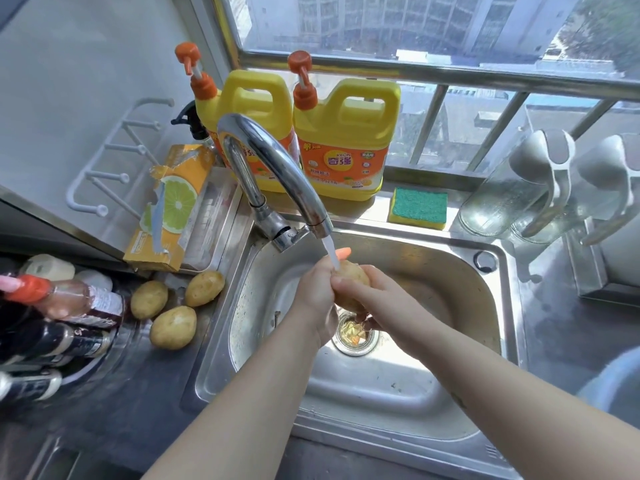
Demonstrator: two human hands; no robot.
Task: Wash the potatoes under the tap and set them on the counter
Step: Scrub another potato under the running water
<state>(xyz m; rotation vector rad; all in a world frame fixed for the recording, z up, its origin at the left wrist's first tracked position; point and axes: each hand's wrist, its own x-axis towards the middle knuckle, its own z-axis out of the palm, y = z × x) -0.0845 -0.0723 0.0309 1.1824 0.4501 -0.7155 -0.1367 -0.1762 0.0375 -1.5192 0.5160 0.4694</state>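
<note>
The potato [350, 276] being washed is a pale yellow-brown oval with a thin, slightly mottled skin, held over the sink [498, 306] just below the tap [277, 161], so that the narrow stream of water [331, 252] lands on its upper end. Its long axis runs roughly upright, tilted a little, with the top toward the tap's spout and the bottom toward the drain [354, 336]. The left hand [313, 292] is curled closed against the potato's left side, and the right hand [375, 294] wraps around its right and lower side with fingers bent, so both hands grip the one potato between them. Three more potatoes sit on the steel counter [145, 393] to the left of the sink: one [204, 288] closest to the sink's rim with its long axis slanting up toward the tap, one [149, 299] farther left, slanted the same way, and one [173, 328] nearer the person; they are smooth, rounded and the same dull yellow. The sink is brushed stainless steel, a rounded rectangle, wet and glinting. The tap is a curved chrome tube. Behind the tap stand two yellow plastic detergent jugs [346, 140] with orange pump tops, and to the right of them lies a sponge [418, 209], green and rough on top, yellow beneath. A small orange piece [343, 252] shows just behind the stream; what it is cannot be told.
</note>
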